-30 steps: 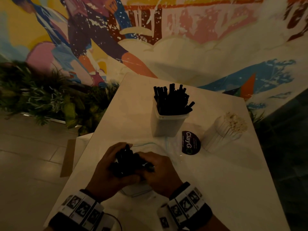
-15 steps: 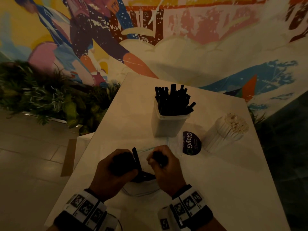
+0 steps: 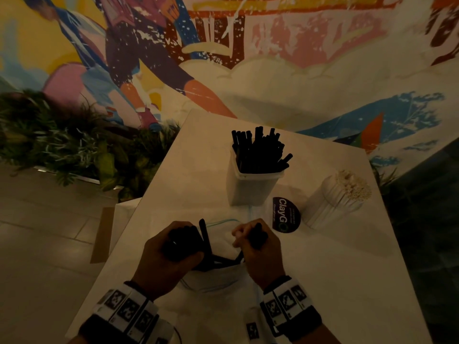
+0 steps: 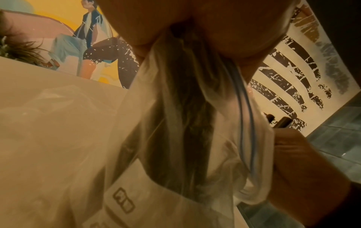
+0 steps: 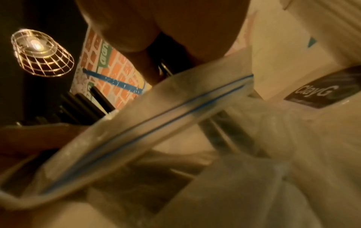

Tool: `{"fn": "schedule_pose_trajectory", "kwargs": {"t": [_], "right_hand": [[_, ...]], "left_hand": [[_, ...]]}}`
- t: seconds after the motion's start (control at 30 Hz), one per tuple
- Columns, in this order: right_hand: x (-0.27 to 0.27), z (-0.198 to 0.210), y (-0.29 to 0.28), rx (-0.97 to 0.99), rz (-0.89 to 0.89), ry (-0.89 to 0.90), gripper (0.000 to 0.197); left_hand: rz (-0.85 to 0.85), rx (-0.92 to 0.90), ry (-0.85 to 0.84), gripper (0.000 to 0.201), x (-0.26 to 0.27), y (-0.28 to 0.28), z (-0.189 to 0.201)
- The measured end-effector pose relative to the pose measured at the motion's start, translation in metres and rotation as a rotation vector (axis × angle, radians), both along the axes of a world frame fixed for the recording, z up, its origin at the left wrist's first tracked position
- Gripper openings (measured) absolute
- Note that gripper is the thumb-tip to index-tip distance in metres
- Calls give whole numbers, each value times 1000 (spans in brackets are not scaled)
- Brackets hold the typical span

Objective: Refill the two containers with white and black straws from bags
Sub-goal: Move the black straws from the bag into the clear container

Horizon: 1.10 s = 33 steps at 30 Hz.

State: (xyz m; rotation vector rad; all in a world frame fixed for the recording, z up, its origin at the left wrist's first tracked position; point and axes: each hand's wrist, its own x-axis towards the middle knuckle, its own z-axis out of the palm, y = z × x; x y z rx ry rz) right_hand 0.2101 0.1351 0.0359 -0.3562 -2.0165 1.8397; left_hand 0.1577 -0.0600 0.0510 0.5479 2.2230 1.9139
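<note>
Your left hand (image 3: 171,254) has its fingers curled around a thick bundle of black straws (image 3: 180,242), lifted just above the clear plastic zip bag with the blue seal line (image 3: 211,281). This bag lies flat on the white table (image 3: 335,281), directly between your wrists. A few loose black straws (image 3: 211,261) lean from the bag's mouth between your hands, and one stands nearly upright beside your left thumb. The bag is thin and crinkly, so I judge it will shift easily when you pull.

Your right hand (image 3: 258,252) is closed on a smaller bunch of black straws (image 3: 257,235), fingers together around them.

Further back stands the translucent square plastic tub (image 3: 248,189), already quite full of black straws (image 3: 260,152) that fan out at different angles. To its right lies a round dark sticker (image 3: 285,214), and then the container of white straws (image 3: 335,199), packed tight and tilted toward the right.

So the white side seems done. For the black side, what remains is to carry both bundles and the loose ones into the tub.
</note>
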Motion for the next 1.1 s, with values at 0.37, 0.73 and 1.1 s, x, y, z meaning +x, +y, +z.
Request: {"fn": "schedule_pose_trajectory", "kwargs": {"t": [0.37, 0.73, 1.1], "right_hand": [[3, -10, -2, -47, 128, -153, 23], [2, 64, 4, -179, 37, 85, 60], [-65, 180, 40, -220, -328, 632, 48]], "left_hand": [[15, -33, 21, 40, -1, -2, -2], [7, -2, -10, 39, -2, -3, -4], [-14, 2, -35, 42, -5, -6, -9]]}}
